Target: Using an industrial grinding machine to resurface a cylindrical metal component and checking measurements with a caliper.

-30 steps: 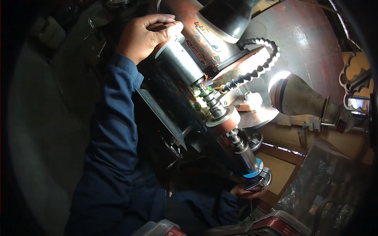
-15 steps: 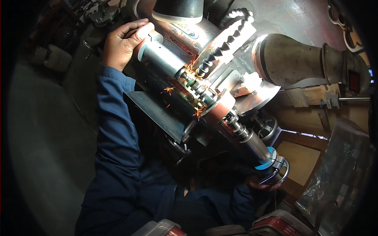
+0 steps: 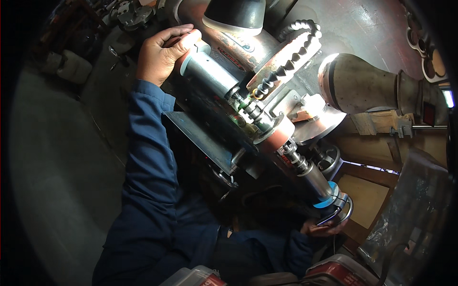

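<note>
Dim workshop, grey floor (image 3: 52, 181) on the left, machine body (image 3: 362, 28) lit from above. Long stepped metal shaft (image 3: 257, 119) runs diagonally across a grinding machine, past a segmented coolant hose (image 3: 291, 57). Left hand (image 3: 162, 55) wrapped closed around the shaft's upper grey end. Right hand (image 3: 322, 229) low down, fingers curled under the blue-capped lower end; grip partly hidden. Judged step: steadying the shaft against the wheel (image 3: 272, 138). Next move likely needs even pressure from both ends.

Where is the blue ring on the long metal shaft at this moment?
In the head view, the blue ring sits at the lower-right end of the metal shaft, just above the right hand.
</note>
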### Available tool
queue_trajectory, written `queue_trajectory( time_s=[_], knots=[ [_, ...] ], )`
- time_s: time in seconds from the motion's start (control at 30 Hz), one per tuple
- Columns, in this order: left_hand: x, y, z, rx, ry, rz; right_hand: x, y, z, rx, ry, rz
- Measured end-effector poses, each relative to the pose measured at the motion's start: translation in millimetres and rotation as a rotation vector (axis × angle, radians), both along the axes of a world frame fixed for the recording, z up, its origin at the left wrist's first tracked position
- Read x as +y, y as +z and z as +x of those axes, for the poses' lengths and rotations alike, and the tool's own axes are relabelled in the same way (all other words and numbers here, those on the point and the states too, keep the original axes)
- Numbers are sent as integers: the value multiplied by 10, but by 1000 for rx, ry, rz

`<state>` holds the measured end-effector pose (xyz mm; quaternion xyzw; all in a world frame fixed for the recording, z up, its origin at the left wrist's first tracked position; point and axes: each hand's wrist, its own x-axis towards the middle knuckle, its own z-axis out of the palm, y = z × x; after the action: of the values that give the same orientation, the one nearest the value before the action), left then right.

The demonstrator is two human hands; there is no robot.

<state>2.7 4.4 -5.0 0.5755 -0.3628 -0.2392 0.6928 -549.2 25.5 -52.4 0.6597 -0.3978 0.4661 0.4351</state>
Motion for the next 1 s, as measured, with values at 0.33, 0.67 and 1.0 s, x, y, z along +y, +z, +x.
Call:
queue_trajectory(
  time_s=[0.33, 0.67, 1.0],
  knots=[
    [9, 7, 13, -52, -16, -28, 41, 816, 282, -401, 16, 953],
    [-6, 34, -22, 62, -4, -18, -320, 1143, 213, -392, -26, 1422],
    [-32, -6, -6, 18, 36, -15, -989, 1215, -31, -510, -29, 2180]
  ],
)
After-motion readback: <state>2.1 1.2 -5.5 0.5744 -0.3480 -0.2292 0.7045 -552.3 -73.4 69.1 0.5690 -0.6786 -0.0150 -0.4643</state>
